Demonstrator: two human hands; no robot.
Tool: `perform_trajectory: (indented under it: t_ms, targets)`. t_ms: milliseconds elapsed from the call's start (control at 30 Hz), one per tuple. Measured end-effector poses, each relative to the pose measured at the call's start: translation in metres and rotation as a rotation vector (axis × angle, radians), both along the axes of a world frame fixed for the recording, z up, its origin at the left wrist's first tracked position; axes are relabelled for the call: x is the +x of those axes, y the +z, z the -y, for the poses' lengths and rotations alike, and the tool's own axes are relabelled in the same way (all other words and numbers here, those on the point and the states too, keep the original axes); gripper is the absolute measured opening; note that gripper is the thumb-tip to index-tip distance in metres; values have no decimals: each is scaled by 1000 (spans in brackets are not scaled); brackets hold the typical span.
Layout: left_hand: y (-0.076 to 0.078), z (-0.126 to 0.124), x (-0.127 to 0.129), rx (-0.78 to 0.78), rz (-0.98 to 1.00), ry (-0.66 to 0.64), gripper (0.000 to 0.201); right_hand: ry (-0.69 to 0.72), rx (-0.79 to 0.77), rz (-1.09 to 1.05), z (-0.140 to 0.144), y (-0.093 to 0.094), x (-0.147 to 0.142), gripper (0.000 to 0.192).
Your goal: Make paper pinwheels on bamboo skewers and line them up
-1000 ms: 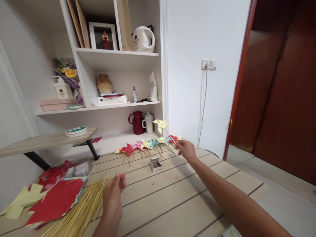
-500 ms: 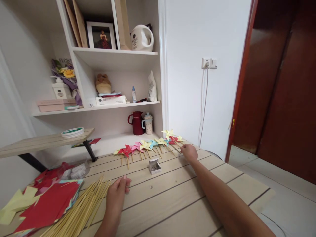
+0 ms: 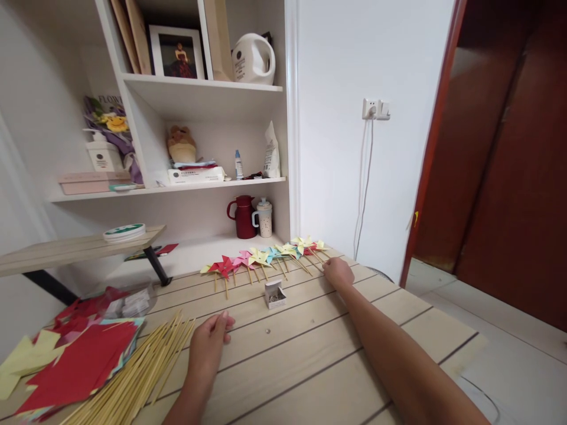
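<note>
Leftmost, a stack of red and yellow paper sheets (image 3: pixel 75 366) lies at the table's near-left corner, with a bundle of bamboo sticks (image 3: pixel 137 378) fanned just beside it on the wooden table (image 3: pixel 310 360). Your left hand (image 3: pixel 208 345) rests on the boards by the stick tips, fingers loosely curled together, gripping nothing. Further back, a row of paper pinwheels (image 3: pixel 261 260) in red, pink, yellow and blue lies flat along the far edge of the table, sticks pointing toward you; a small open box of pins (image 3: pixel 275 293) sits just in front of the row, and two loose pins lie nearer you. Your right hand (image 3: pixel 339 273) is stretched to the row's right end, knuckles up, beside the stick of the last yellow pinwheel (image 3: pixel 303 243); whether the fingers pinch that stick cannot be told from this angle
</note>
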State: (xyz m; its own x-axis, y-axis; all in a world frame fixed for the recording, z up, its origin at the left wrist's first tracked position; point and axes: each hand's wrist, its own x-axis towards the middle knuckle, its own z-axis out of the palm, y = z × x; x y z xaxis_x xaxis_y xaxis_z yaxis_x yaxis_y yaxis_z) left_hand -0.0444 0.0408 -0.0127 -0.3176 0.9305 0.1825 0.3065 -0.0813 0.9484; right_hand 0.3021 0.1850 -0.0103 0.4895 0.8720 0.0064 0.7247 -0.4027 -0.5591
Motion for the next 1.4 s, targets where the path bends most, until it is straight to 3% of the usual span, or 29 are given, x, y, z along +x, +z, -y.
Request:
perform_trajectory:
  t_ms: [233,633,967,1067,1200,1400]
  targets:
    - [4,3,3,34,42,10,59,10,12,42,2,-4,3,31]
    - [0,-1,-1,17,-6,-27,61,-53,166,80,11,0,1,35]
    - [0,-2,-2,47,-7,-30,51,-142,415,-51,34,13,8,40]
    - [-2,-2,-1,55,0,-35,47,-54,554,-89,41,26,-6,45]
    - [-3,-3,0,56,10,-44,43,191,728,-137,56,41,-45,50]
    - [-6,-3,2,72,-79,-73,39,652,793,-225,93,36,-118,41]
